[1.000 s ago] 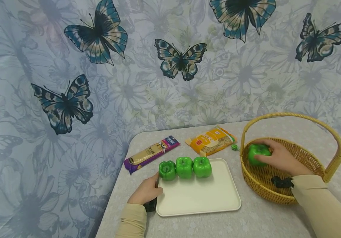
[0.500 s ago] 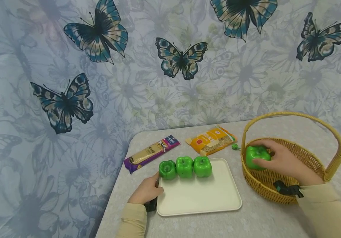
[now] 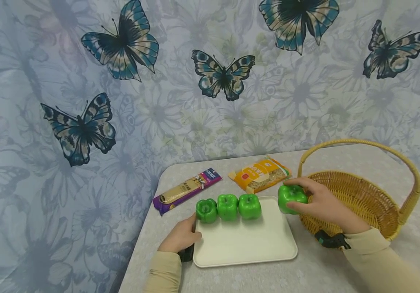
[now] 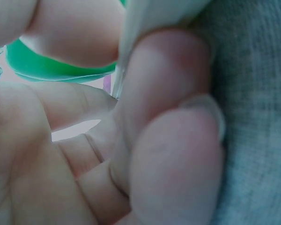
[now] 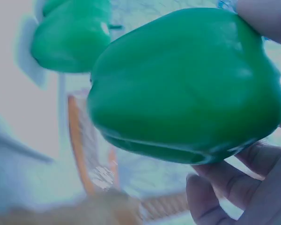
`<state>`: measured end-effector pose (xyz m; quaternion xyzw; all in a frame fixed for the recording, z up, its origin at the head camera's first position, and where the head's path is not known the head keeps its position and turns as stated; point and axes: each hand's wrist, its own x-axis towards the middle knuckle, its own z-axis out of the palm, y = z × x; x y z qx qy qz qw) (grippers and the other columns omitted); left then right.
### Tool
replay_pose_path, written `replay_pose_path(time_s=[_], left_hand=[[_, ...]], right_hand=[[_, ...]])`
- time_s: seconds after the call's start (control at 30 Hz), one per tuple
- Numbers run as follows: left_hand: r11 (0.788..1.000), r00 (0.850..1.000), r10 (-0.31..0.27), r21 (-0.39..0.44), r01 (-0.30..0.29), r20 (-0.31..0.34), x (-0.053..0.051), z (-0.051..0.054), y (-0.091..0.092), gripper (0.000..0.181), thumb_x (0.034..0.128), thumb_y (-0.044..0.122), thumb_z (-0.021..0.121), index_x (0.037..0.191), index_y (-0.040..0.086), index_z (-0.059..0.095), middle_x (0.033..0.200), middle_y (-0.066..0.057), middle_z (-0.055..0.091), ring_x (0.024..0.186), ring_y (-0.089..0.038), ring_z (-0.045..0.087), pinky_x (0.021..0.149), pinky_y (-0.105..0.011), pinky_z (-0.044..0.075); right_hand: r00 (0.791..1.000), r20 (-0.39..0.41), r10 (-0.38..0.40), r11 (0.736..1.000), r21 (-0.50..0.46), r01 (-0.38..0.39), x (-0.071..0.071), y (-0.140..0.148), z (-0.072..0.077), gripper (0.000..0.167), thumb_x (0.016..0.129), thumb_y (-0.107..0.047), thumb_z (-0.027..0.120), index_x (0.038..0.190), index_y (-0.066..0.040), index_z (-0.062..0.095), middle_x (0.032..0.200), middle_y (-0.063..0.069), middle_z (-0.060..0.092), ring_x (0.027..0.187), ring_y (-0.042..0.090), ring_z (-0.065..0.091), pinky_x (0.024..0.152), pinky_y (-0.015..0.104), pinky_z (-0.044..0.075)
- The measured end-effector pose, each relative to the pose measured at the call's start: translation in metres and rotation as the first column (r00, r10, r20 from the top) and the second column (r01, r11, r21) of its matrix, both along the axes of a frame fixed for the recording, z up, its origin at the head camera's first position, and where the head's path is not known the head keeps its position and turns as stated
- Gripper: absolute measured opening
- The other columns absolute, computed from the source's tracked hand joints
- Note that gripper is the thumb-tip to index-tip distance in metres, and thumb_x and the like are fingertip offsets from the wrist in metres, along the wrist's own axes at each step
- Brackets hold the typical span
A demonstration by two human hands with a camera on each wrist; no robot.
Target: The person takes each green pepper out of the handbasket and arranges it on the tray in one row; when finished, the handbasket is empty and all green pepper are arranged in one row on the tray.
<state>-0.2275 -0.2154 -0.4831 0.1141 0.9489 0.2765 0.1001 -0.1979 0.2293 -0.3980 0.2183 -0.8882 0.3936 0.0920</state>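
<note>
My right hand (image 3: 320,203) grips a green bell pepper (image 3: 289,198) above the right rim of a cream tray (image 3: 244,244). The thumb lies on the near side of this bell pepper, with fingers round its far side; it fills much of the right wrist view. A row of three other green bell peppers (image 3: 227,206) sits along the tray's far edge. My left hand (image 3: 181,235) holds the tray's left edge, its thumb over the rim. In the left wrist view, curled fingers (image 4: 171,154) lie against the outside of the rim.
A wicker basket (image 3: 364,199) with a tall arched handle stands right of the tray. Behind the tray lie a purple noodle packet (image 3: 188,190) and an orange food packet (image 3: 260,175). A butterfly-patterned wall (image 3: 224,122) rises behind the table.
My right hand has lifted the bell pepper out of the basket and carried it left to the tray's right edge. My left hand and the three bell peppers have stayed in place.
</note>
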Motion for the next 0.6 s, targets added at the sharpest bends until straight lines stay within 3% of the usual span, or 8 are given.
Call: replay_pose_path(time_s=[0.1, 0.27, 0.6], left_hand=[[1.000, 1.000, -0.005, -0.003, 0.005, -0.006, -0.001, -0.001, 0.000, 0.086, 0.0848, 0.018, 0.064, 0.162, 0.004, 0.030, 0.101, -0.009, 0.070, 0.082, -0.020, 0.059, 0.076, -0.043, 0.050], [1.000, 1.000, -0.016, 0.002, 0.016, -0.010, 0.000, -0.003, 0.001, 0.086, 0.0843, 0.018, 0.064, 0.162, 0.004, 0.031, 0.101, -0.008, 0.070, 0.082, -0.019, 0.059, 0.076, -0.044, 0.051], [1.000, 0.999, -0.018, 0.000, 0.018, -0.036, 0.002, -0.001, -0.003, 0.086, 0.0836, 0.017, 0.065, 0.161, 0.002, 0.031, 0.110, -0.013, 0.072, 0.085, -0.019, 0.060, 0.083, -0.047, 0.053]], right_hand=[[0.998, 0.042, 0.036, 0.999, 0.013, -0.037, -0.008, -0.013, -0.009, 0.057, 0.091, -0.038, 0.078, 0.140, -0.018, 0.060, 0.134, 0.010, 0.062, 0.103, 0.025, 0.062, 0.081, 0.040, 0.054], [0.997, 0.073, 0.029, 0.997, 0.064, -0.034, -0.023, -0.025, -0.022, 0.062, 0.090, -0.046, 0.077, 0.140, -0.014, 0.061, 0.134, 0.010, 0.064, 0.112, 0.029, 0.063, 0.093, 0.056, 0.050], [0.995, 0.085, 0.043, 0.990, 0.127, -0.054, -0.034, -0.037, -0.033, 0.067, 0.093, -0.043, 0.074, 0.145, -0.006, 0.056, 0.145, 0.018, 0.057, 0.131, 0.043, 0.054, 0.104, 0.062, 0.044]])
